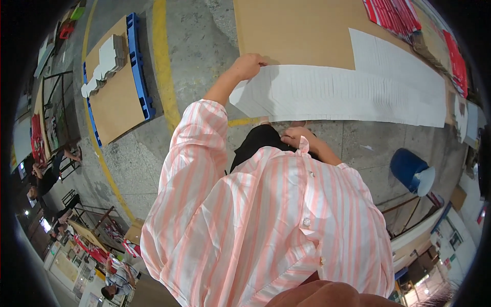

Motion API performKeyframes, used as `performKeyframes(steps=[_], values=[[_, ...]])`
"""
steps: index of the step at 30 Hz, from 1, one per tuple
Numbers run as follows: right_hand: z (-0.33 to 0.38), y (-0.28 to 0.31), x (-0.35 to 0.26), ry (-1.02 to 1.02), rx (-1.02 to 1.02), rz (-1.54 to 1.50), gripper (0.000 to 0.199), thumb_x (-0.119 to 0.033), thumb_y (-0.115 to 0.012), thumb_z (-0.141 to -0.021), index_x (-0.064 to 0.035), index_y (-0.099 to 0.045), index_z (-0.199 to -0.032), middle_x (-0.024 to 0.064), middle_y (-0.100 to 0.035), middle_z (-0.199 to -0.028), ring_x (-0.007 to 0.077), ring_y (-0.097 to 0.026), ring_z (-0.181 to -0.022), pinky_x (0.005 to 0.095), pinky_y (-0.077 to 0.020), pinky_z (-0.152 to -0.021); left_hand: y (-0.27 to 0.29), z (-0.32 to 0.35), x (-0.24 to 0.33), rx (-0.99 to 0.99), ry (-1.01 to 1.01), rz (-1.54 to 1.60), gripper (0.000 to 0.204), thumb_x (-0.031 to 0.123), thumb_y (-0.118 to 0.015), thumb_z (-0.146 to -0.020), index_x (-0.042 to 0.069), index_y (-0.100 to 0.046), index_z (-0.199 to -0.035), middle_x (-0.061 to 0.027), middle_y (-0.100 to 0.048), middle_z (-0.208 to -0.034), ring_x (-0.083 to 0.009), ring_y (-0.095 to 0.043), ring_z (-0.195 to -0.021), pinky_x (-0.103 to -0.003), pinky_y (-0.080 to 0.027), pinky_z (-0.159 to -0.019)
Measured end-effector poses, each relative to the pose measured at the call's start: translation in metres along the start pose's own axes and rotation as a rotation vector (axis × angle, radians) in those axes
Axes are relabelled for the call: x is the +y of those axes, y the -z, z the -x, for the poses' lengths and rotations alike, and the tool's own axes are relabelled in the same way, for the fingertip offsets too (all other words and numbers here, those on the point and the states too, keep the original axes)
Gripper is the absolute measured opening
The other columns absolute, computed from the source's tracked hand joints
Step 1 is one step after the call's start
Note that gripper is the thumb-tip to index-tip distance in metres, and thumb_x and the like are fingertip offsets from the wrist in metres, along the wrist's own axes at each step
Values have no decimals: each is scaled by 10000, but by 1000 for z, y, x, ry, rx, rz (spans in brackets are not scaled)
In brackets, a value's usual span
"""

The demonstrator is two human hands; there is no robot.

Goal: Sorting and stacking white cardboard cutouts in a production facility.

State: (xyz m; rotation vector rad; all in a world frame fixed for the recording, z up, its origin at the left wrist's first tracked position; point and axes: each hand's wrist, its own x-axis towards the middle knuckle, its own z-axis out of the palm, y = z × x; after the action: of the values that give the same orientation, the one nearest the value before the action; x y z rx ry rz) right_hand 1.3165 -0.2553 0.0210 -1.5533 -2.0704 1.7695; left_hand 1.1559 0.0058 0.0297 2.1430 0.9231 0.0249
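A long row of overlapping white sheets (327, 94), seemingly thin card, is fanned out along the near side of a brown cardboard surface (296, 30). At the row's far left corner my left hand (247, 67) is closed, its bent fingers on the edge of the leftmost sheet. My right hand (295, 136) is drawn back to my waist, in front of my black trousers (261, 143) by the shirt hem. Its fingers are curled, and whatever they may hold is hidden.
Red-and-white printed pieces (394, 18) lie at the far right of the cardboard. A blue drum (407, 169) stands on the floor to the right. Leftward, a blue pallet (137, 66) carries cardboard and white stacks (110, 56). Other people (120, 279) are at the lower left.
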Motion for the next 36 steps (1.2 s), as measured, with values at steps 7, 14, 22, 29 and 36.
performKeyframes(steps=[7,14,22,29,36], values=[[5,9,-7,156,175,-191,313,-294,-536,-809,-20,-588,-951,146,-609,-934,299,-580,-860,370,-454,-755,-14,10,-1,292,-72,220,296,35,-460,-764,39,-612,-1018,-162,-628,-953,-279,-600,-879,-322,-461,-786],[36,16,-35,-42,331,-302,332,-294,-578,-802,-18,-579,-986,142,-611,-932,281,-587,-860,335,-451,-734,-34,-15,26,76,-20,-26,266,70,-439,-785,81,-623,-976,-172,-606,-888,-324,-585,-853,-368,-466,-768],[39,2,-24,-74,490,-404,353,-291,-582,-813,-10,-570,-1028,147,-619,-911,270,-586,-811,315,-453,-729,-35,-19,24,158,7,-246,220,114,-470,-757,102,-659,-869,-170,-618,-766,-328,-595,-783,-415,-472,-721],[40,-5,-14,-114,664,-579,281,-207,-571,-833,-10,-581,-1033,128,-630,-912,194,-595,-782,290,-460,-710,-15,-34,45,84,209,123,158,126,-515,-731,20,-629,-754,-103,-582,-579,-202,-581,-519,-324,-464,-518],[38,16,-14,-73,1051,-601,213,-134,-548,-826,-8,-597,-991,123,-625,-916,206,-600,-831,287,-453,-746,-18,-39,16,-247,125,438,84,88,-583,-745,4,-584,-753,-2,-481,-542,-84,-464,-472,-233,-379,-441]])
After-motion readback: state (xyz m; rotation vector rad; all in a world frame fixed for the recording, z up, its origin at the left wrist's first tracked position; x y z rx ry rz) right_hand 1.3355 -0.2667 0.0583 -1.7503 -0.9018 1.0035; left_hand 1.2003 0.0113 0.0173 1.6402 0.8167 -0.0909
